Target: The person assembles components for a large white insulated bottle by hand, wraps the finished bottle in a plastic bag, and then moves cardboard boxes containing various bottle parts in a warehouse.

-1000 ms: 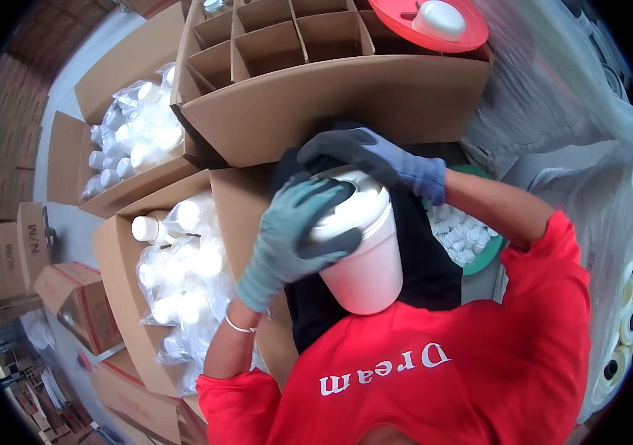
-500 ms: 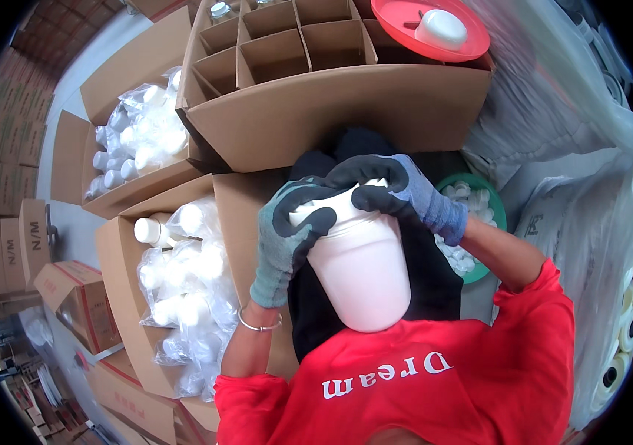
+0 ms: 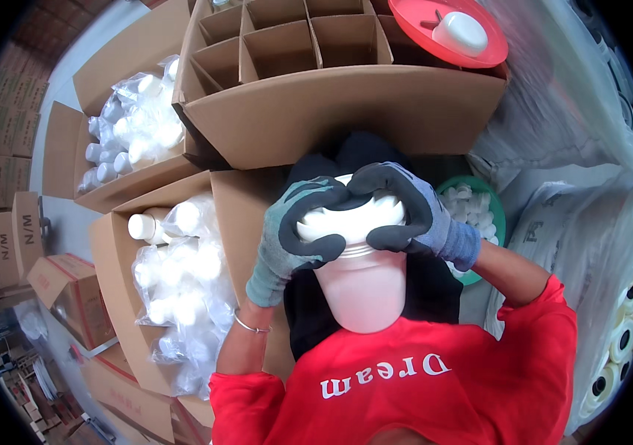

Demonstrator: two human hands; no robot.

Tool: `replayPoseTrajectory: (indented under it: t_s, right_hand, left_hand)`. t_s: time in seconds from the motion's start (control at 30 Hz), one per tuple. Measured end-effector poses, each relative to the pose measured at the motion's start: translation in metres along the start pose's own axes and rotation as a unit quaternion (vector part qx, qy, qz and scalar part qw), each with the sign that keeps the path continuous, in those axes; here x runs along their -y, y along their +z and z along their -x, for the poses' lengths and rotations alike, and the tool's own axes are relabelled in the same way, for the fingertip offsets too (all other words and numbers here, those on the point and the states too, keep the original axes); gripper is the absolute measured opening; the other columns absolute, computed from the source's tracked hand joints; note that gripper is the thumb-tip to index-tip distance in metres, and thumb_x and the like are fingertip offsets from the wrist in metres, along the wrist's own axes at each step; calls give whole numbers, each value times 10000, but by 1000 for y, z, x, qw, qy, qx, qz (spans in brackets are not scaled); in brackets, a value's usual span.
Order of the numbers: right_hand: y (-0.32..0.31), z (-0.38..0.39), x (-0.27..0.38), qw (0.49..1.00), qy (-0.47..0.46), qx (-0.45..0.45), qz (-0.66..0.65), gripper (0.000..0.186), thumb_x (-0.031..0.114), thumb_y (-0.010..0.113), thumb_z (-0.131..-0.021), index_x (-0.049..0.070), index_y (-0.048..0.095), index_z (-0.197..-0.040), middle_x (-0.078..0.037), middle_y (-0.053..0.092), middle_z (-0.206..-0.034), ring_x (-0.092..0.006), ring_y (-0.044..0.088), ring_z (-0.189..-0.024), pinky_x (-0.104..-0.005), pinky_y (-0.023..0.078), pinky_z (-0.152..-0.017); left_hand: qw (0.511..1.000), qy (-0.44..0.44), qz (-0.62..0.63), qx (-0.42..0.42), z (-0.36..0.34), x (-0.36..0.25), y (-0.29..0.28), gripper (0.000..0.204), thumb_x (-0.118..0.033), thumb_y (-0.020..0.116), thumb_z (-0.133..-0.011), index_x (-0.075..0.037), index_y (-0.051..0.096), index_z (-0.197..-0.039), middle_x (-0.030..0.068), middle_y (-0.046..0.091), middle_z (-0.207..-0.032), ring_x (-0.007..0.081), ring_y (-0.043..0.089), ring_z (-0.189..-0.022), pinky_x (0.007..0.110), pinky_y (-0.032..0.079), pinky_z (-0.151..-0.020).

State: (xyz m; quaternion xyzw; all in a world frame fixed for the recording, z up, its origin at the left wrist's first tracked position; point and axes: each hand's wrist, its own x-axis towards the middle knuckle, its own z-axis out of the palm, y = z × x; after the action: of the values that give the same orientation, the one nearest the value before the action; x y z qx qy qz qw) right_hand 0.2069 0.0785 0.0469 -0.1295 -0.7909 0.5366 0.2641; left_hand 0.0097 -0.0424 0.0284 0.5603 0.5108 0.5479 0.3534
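A large white plastic jar (image 3: 365,289) leans on my lap, its base against my red shirt and its mouth end away from me. On that end sits a white lid (image 3: 352,224). My left hand (image 3: 298,226), in a green-grey glove with dark palm, wraps the lid's left side, thumb near the rim. My right hand (image 3: 413,211), in a blue-grey glove, grips the lid's right side the same way. The fingertips of both hands meet near the lid's far edge. Whether the lid is fully seated cannot be made out.
Ahead stands a divided carton (image 3: 346,104), with a red dish (image 3: 485,55) holding a white round piece on its corner. To the left, an open carton (image 3: 113,259) holds bagged white bottles (image 3: 187,259). A green basin (image 3: 498,215) of small white pieces is at right.
The jar has tipped so more of the lid's top faces up. My right hand has shifted right and down around the lid, and my left hand stays on its left side.
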Motion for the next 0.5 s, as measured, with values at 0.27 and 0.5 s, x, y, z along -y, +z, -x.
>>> replayPoseTrajectory:
  t_s: [0.27,0.5]
  right_hand:
    - [-8,-10,5,999,44,16,-25,491,326,775,-765,18,603,-1107,-139,609,-1056,-272,610,-979,-356,487,-858]
    - [-10,-4,-11,996,-43,77,25,681,377,816,-657,28,616,-1207,-166,597,-1194,-340,557,-1135,-421,446,-962]
  left_hand:
    - [999,-11,-3,-35,-8,-10,0,500,-286,774,-685,16,665,-1069,166,669,-1046,310,648,-957,375,500,-844]
    - [994,49,-93,32,1,-1,-10,631,-325,801,-643,28,634,-1139,210,627,-1168,378,593,-1101,438,460,-957]
